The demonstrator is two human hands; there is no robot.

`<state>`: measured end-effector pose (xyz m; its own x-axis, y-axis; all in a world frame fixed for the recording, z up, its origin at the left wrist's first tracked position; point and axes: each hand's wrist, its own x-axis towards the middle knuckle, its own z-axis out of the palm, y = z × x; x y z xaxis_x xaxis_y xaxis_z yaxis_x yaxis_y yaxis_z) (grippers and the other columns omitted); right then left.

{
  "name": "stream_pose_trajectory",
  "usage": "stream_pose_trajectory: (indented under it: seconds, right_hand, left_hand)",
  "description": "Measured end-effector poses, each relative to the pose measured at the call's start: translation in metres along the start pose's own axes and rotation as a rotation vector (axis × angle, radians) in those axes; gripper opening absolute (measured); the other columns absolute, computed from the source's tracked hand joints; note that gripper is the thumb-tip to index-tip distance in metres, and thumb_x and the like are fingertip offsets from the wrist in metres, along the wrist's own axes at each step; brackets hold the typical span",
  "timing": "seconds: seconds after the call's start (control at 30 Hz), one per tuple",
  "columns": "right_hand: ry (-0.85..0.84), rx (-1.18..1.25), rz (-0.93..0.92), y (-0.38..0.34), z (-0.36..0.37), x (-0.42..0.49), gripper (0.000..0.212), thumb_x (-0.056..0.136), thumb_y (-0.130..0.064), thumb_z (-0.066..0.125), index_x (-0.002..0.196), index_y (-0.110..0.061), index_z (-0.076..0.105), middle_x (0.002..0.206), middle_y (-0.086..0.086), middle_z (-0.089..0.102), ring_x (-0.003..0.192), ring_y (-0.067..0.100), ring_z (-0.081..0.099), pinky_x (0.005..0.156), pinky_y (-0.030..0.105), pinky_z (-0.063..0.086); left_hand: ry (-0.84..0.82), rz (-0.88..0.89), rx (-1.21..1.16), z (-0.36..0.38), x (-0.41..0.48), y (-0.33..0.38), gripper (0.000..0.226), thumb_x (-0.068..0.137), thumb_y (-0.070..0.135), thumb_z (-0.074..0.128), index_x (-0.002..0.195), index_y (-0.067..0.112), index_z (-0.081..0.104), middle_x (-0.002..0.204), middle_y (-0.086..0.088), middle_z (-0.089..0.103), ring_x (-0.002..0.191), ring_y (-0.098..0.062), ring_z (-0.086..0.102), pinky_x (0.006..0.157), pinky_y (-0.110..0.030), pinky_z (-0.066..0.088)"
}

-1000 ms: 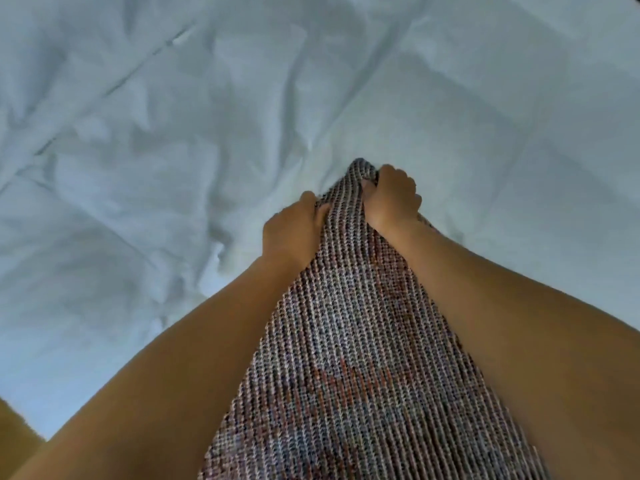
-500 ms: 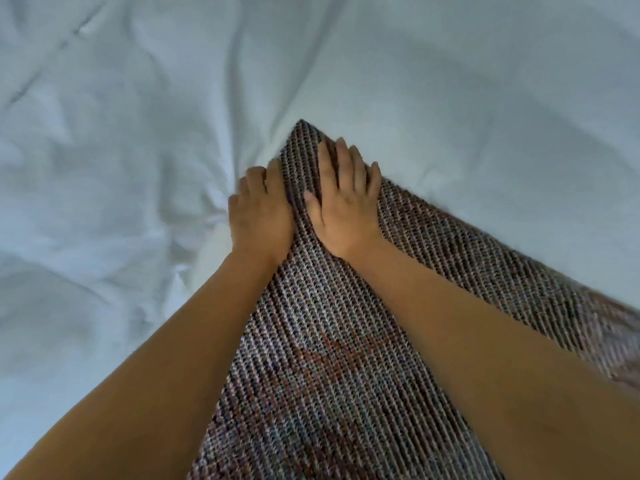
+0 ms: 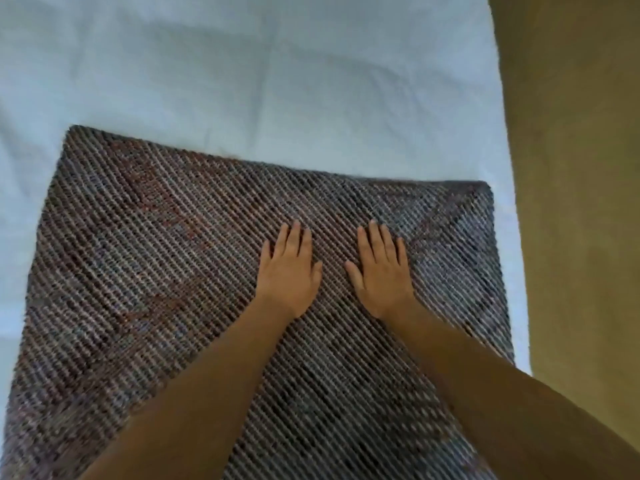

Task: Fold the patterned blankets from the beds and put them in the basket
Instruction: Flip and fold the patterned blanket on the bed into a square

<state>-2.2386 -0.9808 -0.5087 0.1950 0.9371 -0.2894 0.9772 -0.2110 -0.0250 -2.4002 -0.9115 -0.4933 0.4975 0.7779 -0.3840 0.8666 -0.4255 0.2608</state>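
Observation:
A patterned woven blanket (image 3: 149,271) in grey, brown and rust tones lies flat on the white bed sheet (image 3: 242,81), its far edge running across the middle of the view. My left hand (image 3: 289,271) lies palm down on the blanket with straight fingers. My right hand (image 3: 379,273) lies flat beside it, a small gap between the two. Both forearms reach in from the bottom of the view and cover part of the blanket. No basket is in view.
The bed's right edge runs down the right side, with tan floor (image 3: 571,202) beyond it. White sheet stretches beyond the blanket's far edge and along its left side.
Both hands held the blanket's corner one second ago, then laid it down. Now they have moved back to the blanket's middle, flat and side by side, and the view shows the whole folded edge.

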Motion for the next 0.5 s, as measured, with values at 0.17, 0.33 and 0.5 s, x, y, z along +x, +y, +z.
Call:
stream_pose_trajectory:
  seconds: [0.17, 0.33, 0.5]
  right_hand:
    - [-0.002, 0.117, 0.187, 0.112, 0.023, -0.064, 0.064, 0.095, -0.051, 0.013, 0.147, -0.019, -0.005, 0.157, 0.009, -0.003, 0.144, 0.025, -0.006, 0.113, 0.04, -0.008]
    - [0.042, 0.234, 0.321, 0.189, 0.045, -0.107, 0.062, 0.095, -0.052, 0.021, 0.148, -0.026, 0.003, 0.157, 0.011, 0.003, 0.144, 0.027, -0.001, 0.114, 0.047, 0.0]
    - [0.028, 0.498, 0.502, 0.207, 0.048, -0.136, 0.07, 0.09, -0.056, 0.036, 0.145, -0.016, 0.018, 0.15, 0.015, 0.025, 0.136, 0.032, 0.024, 0.106, 0.049, 0.026]
  left_hand:
    - [0.049, 0.035, 0.064, 0.043, 0.0, 0.104, 0.067, 0.095, 0.049, 0.016, 0.147, 0.013, -0.007, 0.156, -0.007, -0.009, 0.142, -0.024, -0.012, 0.112, -0.048, -0.008]
    - [0.056, 0.068, 0.1, 0.078, 0.008, 0.19, 0.07, 0.094, 0.051, 0.016, 0.146, 0.009, -0.005, 0.156, -0.009, -0.009, 0.142, -0.025, -0.013, 0.11, -0.047, -0.013]
    - [0.122, 0.051, 0.065, 0.083, 0.017, 0.252, 0.075, 0.092, 0.057, 0.025, 0.146, 0.006, 0.013, 0.154, -0.015, 0.012, 0.141, -0.03, 0.007, 0.113, -0.046, 0.004]
